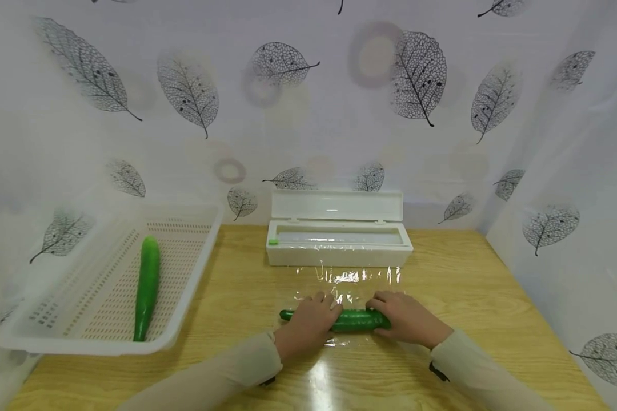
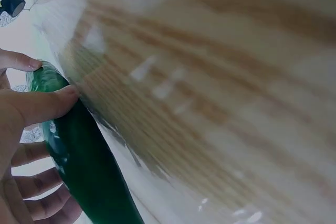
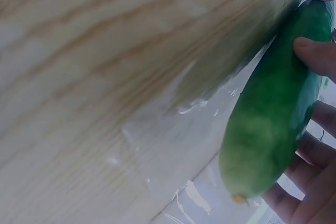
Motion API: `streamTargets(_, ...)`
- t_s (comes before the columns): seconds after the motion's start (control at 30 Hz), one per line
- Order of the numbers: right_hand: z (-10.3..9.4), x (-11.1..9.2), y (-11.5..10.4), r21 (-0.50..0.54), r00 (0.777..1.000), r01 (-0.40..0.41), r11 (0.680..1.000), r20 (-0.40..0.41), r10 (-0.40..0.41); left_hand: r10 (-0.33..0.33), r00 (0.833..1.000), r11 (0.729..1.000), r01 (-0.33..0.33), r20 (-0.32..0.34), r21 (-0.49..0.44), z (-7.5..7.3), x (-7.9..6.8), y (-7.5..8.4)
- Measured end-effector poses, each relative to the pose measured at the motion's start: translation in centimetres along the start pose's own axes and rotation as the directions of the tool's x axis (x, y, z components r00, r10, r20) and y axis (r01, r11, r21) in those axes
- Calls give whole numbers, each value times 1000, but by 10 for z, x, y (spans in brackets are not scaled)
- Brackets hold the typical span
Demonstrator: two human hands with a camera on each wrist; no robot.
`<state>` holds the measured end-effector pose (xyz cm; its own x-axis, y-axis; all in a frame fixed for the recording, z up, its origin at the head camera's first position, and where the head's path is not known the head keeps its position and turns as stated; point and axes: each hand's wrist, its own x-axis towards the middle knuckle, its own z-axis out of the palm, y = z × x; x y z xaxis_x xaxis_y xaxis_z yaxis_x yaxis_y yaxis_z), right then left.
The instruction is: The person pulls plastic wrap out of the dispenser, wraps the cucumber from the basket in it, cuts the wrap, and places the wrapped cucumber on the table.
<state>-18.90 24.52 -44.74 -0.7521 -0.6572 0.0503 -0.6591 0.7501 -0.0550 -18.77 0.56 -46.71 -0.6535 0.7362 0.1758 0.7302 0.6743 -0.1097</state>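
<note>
A green cucumber (image 1: 357,321) lies crosswise on a sheet of clear cling film (image 1: 349,278) over the table. My left hand (image 1: 312,321) grips it left of its middle, and its thin left tip sticks out past the hand. Near the other end my right hand (image 1: 405,317) holds it. In the left wrist view, thumb and fingers curl around the cucumber (image 2: 84,150), with glossy film beside it. The right wrist view shows the cucumber's blunt end (image 3: 252,166) with the thumb on one side and fingers on the other.
Behind the hands stands a white cling film box (image 1: 339,256) with its lid raised and a green slider at its left. A white plastic basket (image 1: 195,291) at the left holds another cucumber (image 1: 148,285). A leaf-patterned curtain (image 1: 329,125) surrounds the wooden table (image 1: 473,285).
</note>
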Motion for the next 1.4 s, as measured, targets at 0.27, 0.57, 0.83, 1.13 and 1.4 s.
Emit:
streamTargets(0.27,1,-3,-1,-1,1000,-5,1000,4,5,32,999,999,-31,-5,35,-4,-1,2)
streamTargets(0.57,1,-6,-1,-8,1000,-1,1000,6,1,191,974,972,-170,-123,165,-6,-3,-3)
streamTargets(0.83,0,-8,-1,-21,1000,23,1000,-12,-23,219,968,968,-200,-123,149,-3,-5,-4)
streamTargets(1.13,-7,-19,6,-14,1000,-12,1000,-2,12,239,962,965,-220,-133,145,-4,-3,-4)
streamTargets(1.4,-17,-35,20,36,999,-29,999,-31,31,220,973,971,-211,-71,108,-4,-2,-11)
